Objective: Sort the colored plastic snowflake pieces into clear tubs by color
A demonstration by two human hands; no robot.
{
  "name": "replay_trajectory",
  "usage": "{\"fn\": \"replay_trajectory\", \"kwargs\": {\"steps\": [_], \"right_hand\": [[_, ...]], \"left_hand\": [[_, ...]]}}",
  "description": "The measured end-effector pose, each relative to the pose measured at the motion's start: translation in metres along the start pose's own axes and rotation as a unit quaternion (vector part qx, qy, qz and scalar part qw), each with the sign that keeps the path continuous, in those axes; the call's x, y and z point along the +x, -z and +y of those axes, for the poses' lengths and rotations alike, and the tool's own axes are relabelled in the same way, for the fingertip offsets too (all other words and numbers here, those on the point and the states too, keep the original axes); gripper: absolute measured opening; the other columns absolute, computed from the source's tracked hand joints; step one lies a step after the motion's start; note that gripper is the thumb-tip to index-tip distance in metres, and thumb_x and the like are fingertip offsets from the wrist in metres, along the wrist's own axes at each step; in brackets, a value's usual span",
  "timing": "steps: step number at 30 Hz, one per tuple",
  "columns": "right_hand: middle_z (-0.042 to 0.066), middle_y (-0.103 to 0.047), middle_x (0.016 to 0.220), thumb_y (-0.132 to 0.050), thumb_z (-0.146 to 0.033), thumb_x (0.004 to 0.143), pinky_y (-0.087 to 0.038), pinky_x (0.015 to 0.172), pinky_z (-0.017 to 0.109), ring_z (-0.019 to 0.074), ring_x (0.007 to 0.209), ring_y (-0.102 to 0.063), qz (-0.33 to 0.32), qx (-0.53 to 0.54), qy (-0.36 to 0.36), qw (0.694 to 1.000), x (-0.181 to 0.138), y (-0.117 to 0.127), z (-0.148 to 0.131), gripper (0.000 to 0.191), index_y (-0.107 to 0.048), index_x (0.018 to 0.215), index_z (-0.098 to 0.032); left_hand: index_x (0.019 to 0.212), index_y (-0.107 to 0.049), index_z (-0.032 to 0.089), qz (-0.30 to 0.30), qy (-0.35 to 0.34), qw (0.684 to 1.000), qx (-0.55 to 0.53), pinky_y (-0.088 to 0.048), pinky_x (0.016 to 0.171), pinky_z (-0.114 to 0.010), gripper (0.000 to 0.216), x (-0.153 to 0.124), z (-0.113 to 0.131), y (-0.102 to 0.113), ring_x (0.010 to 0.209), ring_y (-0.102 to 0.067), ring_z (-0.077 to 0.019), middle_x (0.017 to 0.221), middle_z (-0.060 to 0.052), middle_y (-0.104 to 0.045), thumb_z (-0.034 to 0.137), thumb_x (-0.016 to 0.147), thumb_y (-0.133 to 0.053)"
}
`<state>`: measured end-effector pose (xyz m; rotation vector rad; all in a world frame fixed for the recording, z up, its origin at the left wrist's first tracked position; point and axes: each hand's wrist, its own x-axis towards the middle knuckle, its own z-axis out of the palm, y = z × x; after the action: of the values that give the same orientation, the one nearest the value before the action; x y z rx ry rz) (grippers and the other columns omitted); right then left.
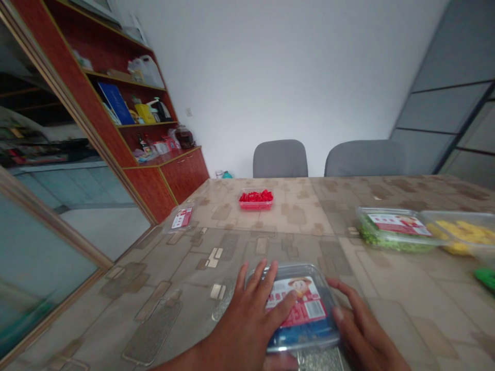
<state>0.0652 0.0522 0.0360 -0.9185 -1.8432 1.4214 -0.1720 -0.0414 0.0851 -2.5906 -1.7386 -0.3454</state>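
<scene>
A clear plastic container (305, 337) with blue contents sits at the near edge of my view, with a lid (315, 273) on it and a red-and-white label on top. My left hand (251, 312) lies across the lid's left part, fingers spread and thumb over the label. On the other side, my right hand (358, 322) grips the container's right edge, index finger at the far corner and thumb by the rim. A skin-coloured patch shows below the near edge; what it belongs to is unclear.
An uncovered box of red pieces (256, 200) stands farther back. A labelled lid (181, 218) lies to its left. At the right are a lidded green box (398, 237), a box of yellow pieces (464, 237) and a green item (486, 278). Two grey chairs (280, 158) stand behind the table.
</scene>
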Motion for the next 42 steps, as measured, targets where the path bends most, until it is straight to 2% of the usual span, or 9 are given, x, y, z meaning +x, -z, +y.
{"fn": "replay_trajectory", "kwargs": {"steps": [4,13,16,20,24,28,32,39,42], "right_hand": [[0.009,-0.078,0.108,-0.041,-0.057,0.097,-0.062,0.077,0.036,0.0293,0.114,-0.067,0.05,0.004,-0.008,0.999,-0.002,-0.001,0.005,0.046,-0.047,0.133,-0.028],[0.007,-0.078,0.088,-0.033,-0.056,0.099,-0.063,0.07,0.039,0.0269,0.081,-0.076,0.012,0.067,-0.003,0.998,0.0,-0.012,0.005,0.049,-0.033,0.139,-0.026],[0.008,-0.078,0.085,-0.031,-0.05,0.102,-0.064,0.065,0.038,0.0261,0.074,-0.076,0.001,-0.046,0.053,0.998,0.006,0.001,-0.001,0.047,-0.039,0.14,-0.024],[0.016,-0.066,0.131,-0.053,-0.048,0.094,-0.057,0.092,0.049,0.0344,0.117,-0.064,0.027,-0.374,0.215,0.902,0.021,0.025,-0.023,0.049,-0.058,0.136,-0.023],[0.021,-0.033,0.157,-0.065,-0.062,0.083,-0.046,0.103,0.053,0.0386,0.141,-0.035,-0.13,-0.444,0.26,0.847,0.034,0.024,-0.048,0.08,-0.044,0.149,-0.022],[0.025,-0.027,0.158,-0.077,-0.06,0.073,-0.039,0.106,0.059,0.0433,0.142,-0.028,-0.19,-0.432,0.195,0.86,0.044,0.013,-0.058,0.098,-0.038,0.152,-0.018],[0.024,-0.03,0.158,-0.088,-0.048,0.062,-0.037,0.107,0.059,0.0441,0.141,-0.028,-0.191,-0.415,0.176,0.872,0.046,0.012,-0.054,0.107,-0.037,0.152,-0.022],[0.022,-0.04,0.154,-0.09,-0.027,0.06,-0.043,0.104,0.055,0.0411,0.139,-0.038,-0.174,-0.401,0.2,0.877,0.039,0.025,-0.056,0.108,-0.035,0.153,-0.026],[0.02,-0.042,0.153,-0.087,-0.031,0.065,-0.047,0.103,0.053,0.0384,0.138,-0.042,-0.155,-0.401,0.216,0.876,0.032,0.039,-0.059,0.102,-0.035,0.152,-0.027]], "left_hand": [[0.157,-0.011,0.036,-0.025,0.013,1.0,0.01,-0.018,0.103,-0.081,0.094,-0.001,0.001,0.0,0.143,-0.019,-0.0521,0.162,-0.023,-0.012,0.066,0.084,-0.061],[0.156,-0.021,0.034,0.002,0.007,1.0,0.021,-0.027,0.1,-0.079,0.102,-0.004,-0.006,-0.013,0.14,-0.025,-0.0542,0.161,-0.023,-0.013,0.066,0.075,-0.073],[0.155,-0.023,0.034,-0.001,-0.007,1.0,0.02,-0.029,0.103,-0.075,0.094,-0.006,-0.014,-0.012,0.141,-0.024,-0.0525,0.163,-0.02,-0.008,0.07,0.079,-0.065],[0.156,-0.018,0.036,0.009,0.027,0.999,0.03,-0.029,0.101,-0.077,0.102,-0.011,-0.022,-0.012,0.142,-0.017,-0.0552,0.163,-0.021,0.001,0.074,0.074,-0.066],[0.158,-0.005,0.034,0.01,0.037,0.999,0.007,-0.036,0.103,-0.07,0.116,-0.016,-0.028,-0.026,0.143,-0.015,-0.0542,0.161,-0.023,0.011,0.067,0.071,-0.074],[0.157,0.005,0.034,0.029,0.045,0.999,-0.011,-0.04,0.102,-0.068,0.128,-0.019,-0.029,-0.04,0.144,-0.011,-0.0532,0.16,-0.02,0.019,0.054,0.067,-0.084],[0.157,-0.001,0.034,0.029,0.063,0.998,-0.002,-0.038,0.105,-0.066,0.123,-0.02,-0.031,-0.047,0.145,-0.014,-0.0496,0.163,-0.018,0.008,0.039,0.067,-0.084],[0.156,-0.013,0.038,0.103,0.01,0.995,-0.008,-0.044,0.103,-0.06,0.1,-0.016,-0.047,-0.065,0.144,-0.025,-0.0454,0.165,-0.013,-0.005,0.058,0.078,-0.072],[0.155,-0.017,0.038,0.114,-0.019,0.993,-0.017,-0.045,0.102,-0.059,0.091,-0.005,-0.042,-0.063,0.143,-0.029,-0.0448,0.165,-0.012,-0.008,0.064,0.082,-0.065]]}}
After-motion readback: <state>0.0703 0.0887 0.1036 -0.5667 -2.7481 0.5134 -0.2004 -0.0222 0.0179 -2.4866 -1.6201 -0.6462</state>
